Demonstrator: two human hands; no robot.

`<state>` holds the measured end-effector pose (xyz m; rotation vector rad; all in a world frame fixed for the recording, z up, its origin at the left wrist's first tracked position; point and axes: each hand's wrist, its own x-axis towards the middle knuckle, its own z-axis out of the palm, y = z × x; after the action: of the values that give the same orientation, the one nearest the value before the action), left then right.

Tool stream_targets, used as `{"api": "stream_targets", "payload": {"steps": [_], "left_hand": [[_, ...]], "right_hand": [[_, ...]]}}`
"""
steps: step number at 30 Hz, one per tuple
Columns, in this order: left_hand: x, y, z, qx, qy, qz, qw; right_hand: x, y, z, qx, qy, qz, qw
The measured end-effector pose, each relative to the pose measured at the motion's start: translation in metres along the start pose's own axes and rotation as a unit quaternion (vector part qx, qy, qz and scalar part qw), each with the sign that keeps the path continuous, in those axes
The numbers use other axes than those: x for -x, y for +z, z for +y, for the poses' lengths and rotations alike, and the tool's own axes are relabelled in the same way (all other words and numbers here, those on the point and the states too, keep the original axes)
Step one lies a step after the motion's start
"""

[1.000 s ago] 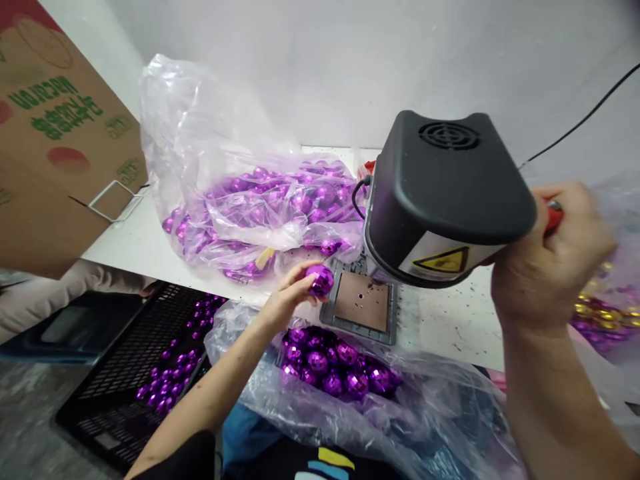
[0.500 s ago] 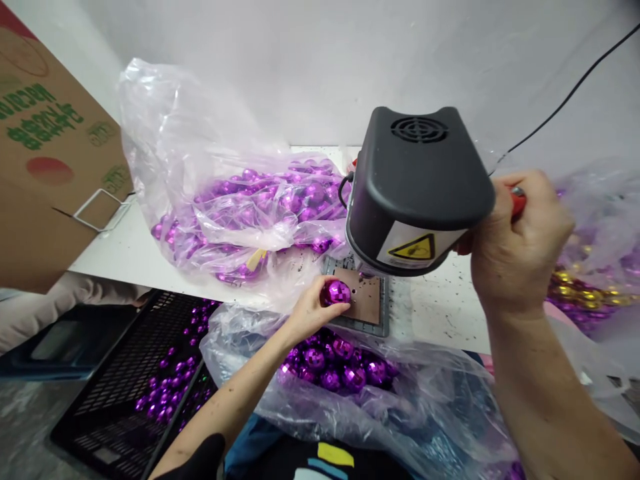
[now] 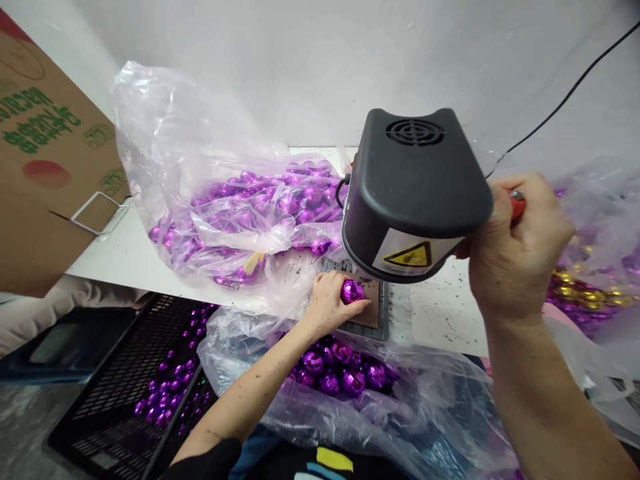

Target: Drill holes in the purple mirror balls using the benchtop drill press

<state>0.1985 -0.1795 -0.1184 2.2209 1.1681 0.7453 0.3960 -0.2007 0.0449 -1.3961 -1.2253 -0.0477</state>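
Snugly in left hand (image 3: 328,300): purple ball (image 3: 353,291)

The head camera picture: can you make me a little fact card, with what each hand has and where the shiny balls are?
Left hand: holds one shiny purple ball at the brown pad
Right hand: gripping a red handle
Machine: black, above the pad, with a yellow warning sign
Near bag: clear plastic, with loose balls
Far bag: clear plastic, more purple balls, on the white table
Crate: black, small purple balls inside, lower left
Box: brown cardboard, left
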Motion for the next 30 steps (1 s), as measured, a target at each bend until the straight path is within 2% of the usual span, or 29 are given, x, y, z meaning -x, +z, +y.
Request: {"api": "stream_targets", "payload": {"steps": [4,8,18,20,25,27,30], "left_hand": [[-0.002,0.005,0.004,-0.013,-0.032,0.035,0.999],[0.001,0.012,0.008,-0.003,-0.029,0.069,0.997],[0.008,0.025,0.004,0.006,-0.019,0.078,0.997],[0.008,0.025,0.003,0.007,-0.015,0.081,0.997],[0.008,0.027,0.002,0.022,-0.012,0.076,0.997],[0.009,0.029,0.000,0.023,-0.015,0.074,0.997],[0.011,0.032,-0.003,0.023,-0.015,0.073,0.997]], "right_hand": [[-0.001,-0.001,-0.001,-0.005,-0.003,-0.002,1.000],[0.000,-0.001,0.000,-0.010,-0.005,-0.005,1.000],[0.004,-0.005,-0.003,0.017,-0.001,-0.010,1.000],[0.012,-0.007,-0.002,0.038,-0.032,0.011,0.999],[0.048,-0.018,0.000,0.098,-0.169,0.072,0.978],[0.064,-0.023,0.000,0.129,-0.187,0.071,0.971],[0.084,-0.029,0.002,0.123,-0.168,0.018,0.978]]}}
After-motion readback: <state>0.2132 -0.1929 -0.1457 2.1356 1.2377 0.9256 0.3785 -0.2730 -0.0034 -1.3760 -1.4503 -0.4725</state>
